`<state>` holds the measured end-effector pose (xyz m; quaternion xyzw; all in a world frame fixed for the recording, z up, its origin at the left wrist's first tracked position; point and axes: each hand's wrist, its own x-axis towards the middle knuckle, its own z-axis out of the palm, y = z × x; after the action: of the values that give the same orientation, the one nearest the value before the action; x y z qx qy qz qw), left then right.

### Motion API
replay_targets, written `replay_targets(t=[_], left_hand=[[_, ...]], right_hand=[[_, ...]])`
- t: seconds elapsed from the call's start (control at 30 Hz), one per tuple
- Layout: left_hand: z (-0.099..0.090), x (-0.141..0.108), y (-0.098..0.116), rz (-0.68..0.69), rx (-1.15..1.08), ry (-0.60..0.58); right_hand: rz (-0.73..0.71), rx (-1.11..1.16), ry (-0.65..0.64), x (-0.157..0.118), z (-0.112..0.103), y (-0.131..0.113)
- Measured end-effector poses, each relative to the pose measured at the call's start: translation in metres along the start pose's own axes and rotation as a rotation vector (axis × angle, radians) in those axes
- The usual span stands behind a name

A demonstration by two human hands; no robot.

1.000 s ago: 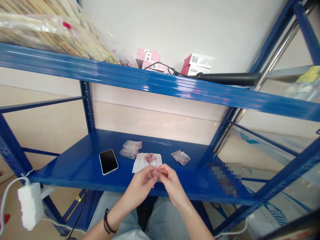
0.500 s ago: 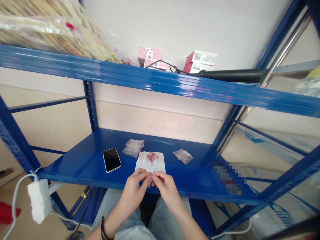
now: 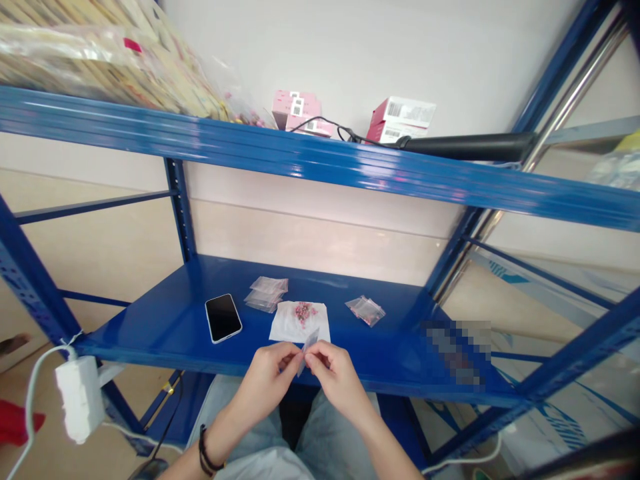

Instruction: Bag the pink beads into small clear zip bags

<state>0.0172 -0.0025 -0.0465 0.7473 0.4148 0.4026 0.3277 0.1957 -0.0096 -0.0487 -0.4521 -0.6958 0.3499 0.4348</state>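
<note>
While you faced the lower blue metal shelf (image 3: 400,353), your left hand (image 3: 273,373) and right hand (image 3: 336,373) were close together at its front edge, each clamped by thumb and forefinger on a small clear plastic bag (image 3: 311,339). The two pinches sat side by side, likely because thin, limp film needed control from both sides; whether this bag held anything, you could not tell from this view. Just beyond your fingers lay a white sheet (image 3: 287,328) bearing a pile of small pink beads (image 3: 303,312), probably to confine loose pieces. Flat clear bags (image 3: 268,293) lay stacked beside its far left corner; clear bags with pink contents (image 3: 367,311) lay apart to the right, a separation that presumably prevented mixing. A smartphone (image 3: 223,318) lay farther left, clear of both hands.
</note>
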Motion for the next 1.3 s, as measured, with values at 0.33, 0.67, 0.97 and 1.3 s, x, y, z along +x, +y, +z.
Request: replay_targets(t=[0.33, 0.67, 0.97, 1.3], left_hand=[[-0.003, 0.006, -0.020, -0.069, 0.284, 0.067], [-0.002, 0.005, -0.016, -0.113, 0.201, -0.059], [0.008, -0.003, 0.008, 0.084, 0.375, -0.040], [0.036, -0.021, -0.008, -0.202, -0.710, -0.428]], right_hand=[[0.102, -0.157, 0.111, 0.000, 0.012, 0.013], [-0.101, -0.396, -0.053, -0.006, 0.009, -0.005], [0.071, -0.776, -0.031, -0.008, 0.010, -0.018], [0.136, -0.631, 0.019, 0.003, -0.019, -0.025]])
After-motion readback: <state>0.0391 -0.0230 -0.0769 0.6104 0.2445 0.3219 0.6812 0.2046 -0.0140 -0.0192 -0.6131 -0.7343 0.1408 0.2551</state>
